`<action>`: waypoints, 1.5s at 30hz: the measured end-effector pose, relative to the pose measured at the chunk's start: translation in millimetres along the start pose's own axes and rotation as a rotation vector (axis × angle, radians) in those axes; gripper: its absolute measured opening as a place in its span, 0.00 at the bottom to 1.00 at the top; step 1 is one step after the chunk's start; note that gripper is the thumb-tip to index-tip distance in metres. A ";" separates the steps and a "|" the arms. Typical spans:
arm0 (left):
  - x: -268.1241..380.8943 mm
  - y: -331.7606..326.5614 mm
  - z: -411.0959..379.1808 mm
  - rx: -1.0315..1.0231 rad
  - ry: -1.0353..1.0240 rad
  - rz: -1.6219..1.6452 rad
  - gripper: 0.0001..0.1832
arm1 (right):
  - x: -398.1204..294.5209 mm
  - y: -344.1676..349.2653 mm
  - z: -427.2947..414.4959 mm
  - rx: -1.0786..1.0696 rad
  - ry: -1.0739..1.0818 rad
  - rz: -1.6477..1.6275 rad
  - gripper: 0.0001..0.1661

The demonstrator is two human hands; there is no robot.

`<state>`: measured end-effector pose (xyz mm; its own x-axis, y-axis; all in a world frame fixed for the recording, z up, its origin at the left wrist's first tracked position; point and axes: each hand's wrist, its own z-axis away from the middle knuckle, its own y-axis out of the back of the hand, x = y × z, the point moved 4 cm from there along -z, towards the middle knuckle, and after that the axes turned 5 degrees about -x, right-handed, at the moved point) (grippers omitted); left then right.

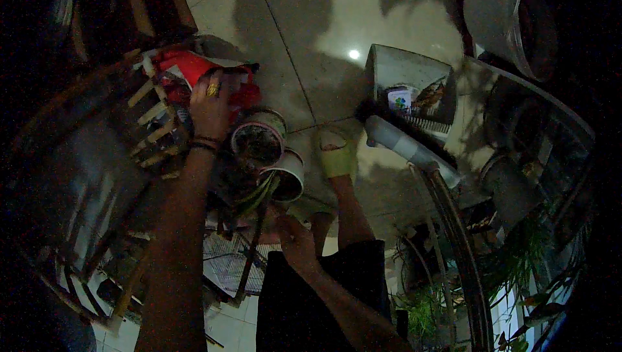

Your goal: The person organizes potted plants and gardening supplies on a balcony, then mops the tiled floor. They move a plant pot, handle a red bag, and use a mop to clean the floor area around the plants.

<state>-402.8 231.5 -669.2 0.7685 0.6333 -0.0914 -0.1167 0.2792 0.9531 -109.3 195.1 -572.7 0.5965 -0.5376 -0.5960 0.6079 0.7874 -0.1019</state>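
In dim light my left hand [211, 104], with a gold ring and dark bands at the wrist, reaches onto a red and white bag or packet [189, 68] at the upper left. Whether its fingers grip the bag is not plain. Just right of that hand stands a round pot with dark contents [257, 144], touching a second white pot [294, 172]. Long green leaves [257, 194] lie in front of the second pot's mouth. My right hand [291, 235] is below these leaves, its fingers curled; darkness hides whether they hold anything.
A slatted wooden crate [155, 128] is by the bag. On the right lie a broom head [413, 143] with a long handle and a dustpan [408, 65] holding debris. A large grey bucket [495, 21] is at the upper right, leafy plants [427, 308] at the lower right.
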 end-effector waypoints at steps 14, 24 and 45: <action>14.9 9.5 6.6 0.313 0.508 0.024 0.29 | 3.2 -1.0 7.0 0.022 -0.010 -0.054 0.13; -24.1 -15.6 -11.9 0.382 0.380 0.227 0.17 | -1.3 -0.1 10.4 -0.080 -0.071 -0.176 0.21; -40.6 139.8 -4.6 0.042 0.186 0.360 0.24 | 16.3 -5.3 11.3 -0.044 0.106 0.021 0.21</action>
<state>-453.2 248.1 -533.6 0.5559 0.8060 0.2034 -0.3287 -0.0116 0.9444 -96.9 178.8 -572.8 0.5485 -0.4874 -0.6794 0.5710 0.8119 -0.1215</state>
